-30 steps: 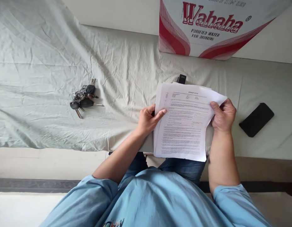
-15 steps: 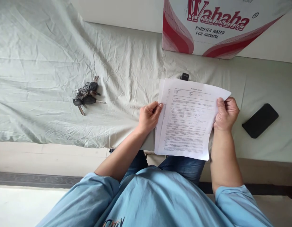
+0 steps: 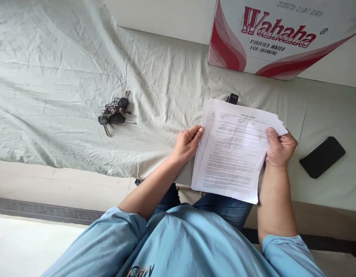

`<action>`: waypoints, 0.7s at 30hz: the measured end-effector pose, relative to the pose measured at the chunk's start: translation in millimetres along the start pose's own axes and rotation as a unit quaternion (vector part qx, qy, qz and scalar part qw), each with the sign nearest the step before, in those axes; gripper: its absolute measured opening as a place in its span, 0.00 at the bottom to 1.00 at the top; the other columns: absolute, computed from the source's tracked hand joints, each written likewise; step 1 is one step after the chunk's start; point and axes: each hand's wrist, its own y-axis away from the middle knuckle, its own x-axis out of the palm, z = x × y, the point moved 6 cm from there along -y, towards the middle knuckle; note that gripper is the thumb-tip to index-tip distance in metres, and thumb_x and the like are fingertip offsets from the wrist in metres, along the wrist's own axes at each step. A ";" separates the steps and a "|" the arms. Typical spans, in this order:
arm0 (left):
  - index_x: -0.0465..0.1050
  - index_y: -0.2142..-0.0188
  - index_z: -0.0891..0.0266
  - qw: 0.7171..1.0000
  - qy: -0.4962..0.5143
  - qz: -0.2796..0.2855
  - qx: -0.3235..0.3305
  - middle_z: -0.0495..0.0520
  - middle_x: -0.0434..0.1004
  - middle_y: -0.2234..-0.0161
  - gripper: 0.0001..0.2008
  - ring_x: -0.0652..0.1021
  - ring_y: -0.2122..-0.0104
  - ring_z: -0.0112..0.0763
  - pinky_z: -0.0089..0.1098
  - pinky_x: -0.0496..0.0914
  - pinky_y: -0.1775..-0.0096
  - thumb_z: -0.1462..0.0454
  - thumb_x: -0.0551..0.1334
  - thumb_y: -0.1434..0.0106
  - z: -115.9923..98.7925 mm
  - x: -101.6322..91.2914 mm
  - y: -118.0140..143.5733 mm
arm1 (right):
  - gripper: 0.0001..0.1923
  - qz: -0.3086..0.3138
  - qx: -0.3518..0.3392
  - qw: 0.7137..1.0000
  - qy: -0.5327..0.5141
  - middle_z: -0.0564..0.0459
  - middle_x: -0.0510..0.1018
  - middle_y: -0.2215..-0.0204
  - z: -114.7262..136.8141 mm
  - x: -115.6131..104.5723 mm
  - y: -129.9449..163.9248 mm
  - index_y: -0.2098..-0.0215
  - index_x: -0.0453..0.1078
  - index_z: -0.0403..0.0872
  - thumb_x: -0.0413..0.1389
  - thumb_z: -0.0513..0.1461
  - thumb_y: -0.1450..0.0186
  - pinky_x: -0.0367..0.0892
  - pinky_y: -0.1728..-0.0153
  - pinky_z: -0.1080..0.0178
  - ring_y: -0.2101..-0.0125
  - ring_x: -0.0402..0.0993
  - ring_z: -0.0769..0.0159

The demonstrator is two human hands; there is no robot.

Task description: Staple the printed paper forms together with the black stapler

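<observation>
both forearms are bare and reach forward from light blue sleeves pushed up toward the elbows. left hand (image 3: 188, 143): fingers curled, tips pinching inward toward the right, wrist slightly bent. right hand (image 3: 280, 148): closed in a pinch, thumb extended on top and pointing away from the body, fingers folded beneath. the hands are level with each other and well apart.

Both hands hold a stack of printed papers (image 3: 234, 150) above the near edge of a wrinkled sheet (image 3: 65, 77): the left hand (image 3: 188, 143) grips its left edge, the right hand (image 3: 280, 148) its right. A bunch of keys (image 3: 114, 113) lies to the left, a black phone (image 3: 322, 157) to the right. A cardboard box (image 3: 281, 36) stands at the far side.
</observation>
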 end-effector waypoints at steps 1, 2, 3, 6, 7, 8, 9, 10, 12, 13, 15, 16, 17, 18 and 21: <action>0.68 0.69 0.55 1.000 -0.006 0.003 0.002 0.46 0.60 0.78 0.40 0.64 0.75 0.30 0.36 0.59 0.71 0.23 0.59 0.26 -0.7 0.2 0.0 | 0.25 -0.013 -0.013 1.000 -0.010 0.51 0.86 0.64 2.6 -1.1 0.5 0.61 0.84 0.50 0.78 0.60 0.40 0.81 0.48 0.50 0.55 0.86 0.51; 0.68 0.69 0.55 1.000 -0.011 0.006 0.004 0.46 0.60 0.78 0.40 0.65 0.75 0.30 0.36 0.59 0.71 0.23 0.58 0.26 -1.2 0.5 0.0 | 0.23 -0.028 -0.029 0.999 -0.019 0.50 0.87 0.64 5.6 -2.4 1.2 0.61 0.85 0.49 0.79 0.57 0.40 0.80 0.49 0.51 0.57 0.85 0.53; 0.67 0.69 0.55 1.000 -0.015 0.009 0.005 0.46 0.60 0.78 0.40 0.65 0.75 0.30 0.36 0.59 0.71 0.23 0.58 0.26 -1.5 0.8 0.1 | 0.22 -0.041 -0.043 0.998 -0.026 0.49 0.87 0.65 8.3 -3.5 1.8 0.62 0.86 0.48 0.79 0.55 0.40 0.79 0.50 0.52 0.60 0.83 0.54; 0.67 0.68 0.55 1.000 -0.009 0.018 -0.001 0.46 0.61 0.78 0.40 0.65 0.75 0.30 0.36 0.59 0.71 0.23 0.58 0.26 -1.2 1.6 0.7 | 0.21 -0.039 -0.054 0.998 -0.022 0.51 0.83 0.69 12.1 -2.3 2.7 0.65 0.85 0.48 0.79 0.55 0.39 0.77 0.53 0.53 0.63 0.78 0.58; 0.66 0.69 0.55 1.000 -0.005 0.021 -0.003 0.46 0.61 0.78 0.40 0.65 0.75 0.30 0.36 0.59 0.71 0.23 0.58 0.26 -0.9 1.8 0.9 | 0.22 -0.036 -0.054 0.998 -0.015 0.51 0.81 0.70 12.5 -1.7 2.5 0.66 0.84 0.48 0.78 0.56 0.39 0.76 0.53 0.53 0.64 0.77 0.58; 0.65 0.69 0.55 1.000 -0.001 0.023 -0.002 0.46 0.61 0.78 0.40 0.65 0.76 0.29 0.36 0.58 0.71 0.24 0.58 0.25 -0.7 1.9 1.1 | 0.24 -0.036 -0.054 0.998 -0.008 0.52 0.80 0.71 12.7 -1.3 2.1 0.66 0.83 0.49 0.78 0.58 0.39 0.76 0.54 0.53 0.64 0.76 0.58; 0.63 0.71 0.55 1.000 0.003 0.025 0.001 0.46 0.61 0.79 0.40 0.64 0.76 0.28 0.36 0.58 0.71 0.24 0.58 0.25 -0.7 2.0 1.3 | 0.26 -0.040 -0.057 0.998 -0.002 0.53 0.78 0.73 13.0 -1.3 1.5 0.67 0.82 0.49 0.78 0.61 0.40 0.75 0.56 0.54 0.65 0.74 0.59; 0.61 0.72 0.56 1.000 0.005 0.026 0.009 0.46 0.60 0.79 0.40 0.64 0.76 0.28 0.36 0.57 0.71 0.25 0.59 0.24 -0.9 1.9 1.3 | 0.29 -0.046 -0.063 0.997 0.003 0.54 0.76 0.74 13.5 -1.4 0.9 0.69 0.81 0.49 0.78 0.64 0.42 0.75 0.58 0.54 0.66 0.73 0.60; 0.59 0.73 0.56 0.999 0.010 0.026 0.025 0.46 0.59 0.80 0.40 0.63 0.77 0.26 0.36 0.56 0.72 0.27 0.60 0.23 -1.2 1.7 1.2 | 0.34 -0.059 -0.080 0.995 0.004 0.57 0.72 0.77 14.7 -1.3 -0.2 0.72 0.78 0.49 0.77 0.69 0.45 0.73 0.62 0.56 0.68 0.69 0.63; 0.58 0.73 0.56 0.999 0.015 0.026 0.031 0.45 0.59 0.80 0.40 0.62 0.77 0.26 0.36 0.55 0.72 0.28 0.61 0.23 -1.0 1.6 1.1 | 0.36 -0.066 -0.086 0.994 -0.001 0.58 0.70 0.77 15.2 -1.2 -0.6 0.73 0.77 0.49 0.78 0.70 0.47 0.71 0.63 0.57 0.69 0.68 0.65; 0.58 0.73 0.57 0.999 0.026 0.022 0.035 0.45 0.59 0.80 0.39 0.62 0.78 0.25 0.35 0.54 0.72 0.29 0.62 0.22 -0.3 1.2 0.8 | 0.37 -0.071 -0.086 0.994 -0.013 0.59 0.70 0.78 15.6 0.2 -1.3 0.74 0.77 0.49 0.78 0.70 0.49 0.69 0.65 0.58 0.70 0.68 0.66; 0.58 0.73 0.57 0.999 0.029 0.021 0.035 0.45 0.59 0.80 0.39 0.62 0.78 0.25 0.35 0.54 0.73 0.30 0.62 0.22 0.3 1.2 0.7 | 0.36 -0.071 -0.083 0.994 -0.018 0.59 0.71 0.78 15.9 1.2 -1.4 0.75 0.77 0.48 0.79 0.69 0.49 0.69 0.65 0.59 0.70 0.69 0.66; 0.58 0.73 0.57 0.999 0.031 0.020 0.034 0.45 0.59 0.80 0.39 0.62 0.78 0.25 0.35 0.54 0.72 0.31 0.62 0.21 0.8 1.2 0.7 | 0.36 -0.075 -0.082 0.993 -0.026 0.59 0.71 0.78 16.5 1.7 -1.3 0.75 0.78 0.48 0.80 0.68 0.49 0.69 0.65 0.59 0.71 0.69 0.65; 0.58 0.73 0.57 0.999 0.032 0.020 0.032 0.46 0.59 0.80 0.39 0.62 0.78 0.25 0.35 0.54 0.72 0.31 0.61 0.21 1.3 1.1 0.7 | 0.35 -0.079 -0.082 0.993 -0.036 0.59 0.71 0.79 17.4 2.2 -1.2 0.76 0.78 0.48 0.81 0.67 0.49 0.70 0.65 0.58 0.71 0.70 0.65; 0.57 0.73 0.57 0.999 0.034 0.017 0.027 0.46 0.59 0.80 0.39 0.62 0.78 0.25 0.35 0.54 0.72 0.31 0.60 0.20 2.7 0.3 1.4 | 0.32 -0.085 -0.087 0.990 -0.074 0.57 0.75 0.78 20.1 3.9 -1.0 0.75 0.82 0.48 0.83 0.65 0.50 0.73 0.64 0.57 0.70 0.74 0.63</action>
